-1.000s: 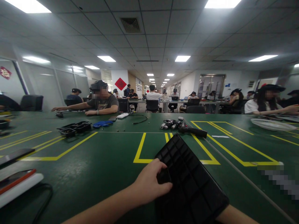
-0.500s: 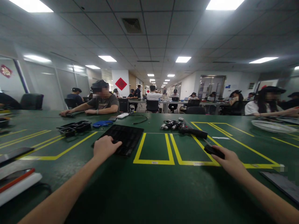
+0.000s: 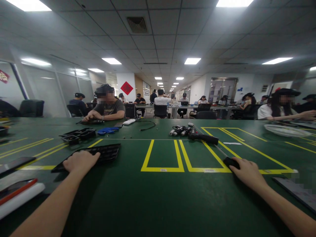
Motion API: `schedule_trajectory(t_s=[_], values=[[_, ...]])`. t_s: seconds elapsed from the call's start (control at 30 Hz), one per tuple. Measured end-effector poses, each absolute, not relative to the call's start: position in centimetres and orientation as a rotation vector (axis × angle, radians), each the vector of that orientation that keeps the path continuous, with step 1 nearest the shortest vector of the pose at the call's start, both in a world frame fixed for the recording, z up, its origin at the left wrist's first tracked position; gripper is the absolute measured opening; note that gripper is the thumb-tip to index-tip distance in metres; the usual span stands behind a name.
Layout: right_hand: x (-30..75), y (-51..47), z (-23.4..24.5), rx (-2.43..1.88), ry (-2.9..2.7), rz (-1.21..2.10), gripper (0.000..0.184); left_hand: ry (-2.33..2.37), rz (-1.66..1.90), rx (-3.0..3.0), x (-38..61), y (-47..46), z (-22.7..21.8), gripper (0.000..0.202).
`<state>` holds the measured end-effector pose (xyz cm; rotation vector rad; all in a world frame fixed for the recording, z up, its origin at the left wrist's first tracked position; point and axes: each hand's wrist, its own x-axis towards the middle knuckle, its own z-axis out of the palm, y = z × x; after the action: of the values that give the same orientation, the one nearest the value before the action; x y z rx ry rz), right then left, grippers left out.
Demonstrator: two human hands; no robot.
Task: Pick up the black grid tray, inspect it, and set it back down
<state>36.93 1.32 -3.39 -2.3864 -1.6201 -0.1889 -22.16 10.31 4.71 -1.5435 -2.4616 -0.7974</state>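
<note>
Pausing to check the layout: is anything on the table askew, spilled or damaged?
The black tray under the left hand lies at an angle over a yellow line; the black tool crosses another. No spill or damage shows.

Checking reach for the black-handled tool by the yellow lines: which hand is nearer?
Right. The right hand sits just nearer the camera and right of the tool; the left hand is far left, on the black tray.

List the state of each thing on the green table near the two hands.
Black plastic compartment tray: lying flat, compartments up.
Left hand: palm down on the tray's near edge.
Small black object: lying down, touched by the right hand.
Right hand: fingers on that object, grip unclear.
Black power driver: lying on its side, untouched.
</note>
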Motion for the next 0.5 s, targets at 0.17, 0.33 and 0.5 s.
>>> schedule_trajectory(t_s=[0.17, 0.33, 0.5], values=[[36.5, 1.3, -3.7, -2.349, -1.492, -0.400, 0.062, -2.077, -0.710, -1.866, -17.1, 10.0, 4.7, 0.037], [36.6, 1.3, -3.8, -2.291, -1.489, -0.394, 0.063, -1.805, -0.617, -2.347, -11.4, 9.6, 2.2, 0.034], [36.7, 1.2, -3.7, -2.267, -1.474, -0.391, 0.062, -1.634, -0.410, -2.748, -9.1, 8.1, 1.3, 0.025]])
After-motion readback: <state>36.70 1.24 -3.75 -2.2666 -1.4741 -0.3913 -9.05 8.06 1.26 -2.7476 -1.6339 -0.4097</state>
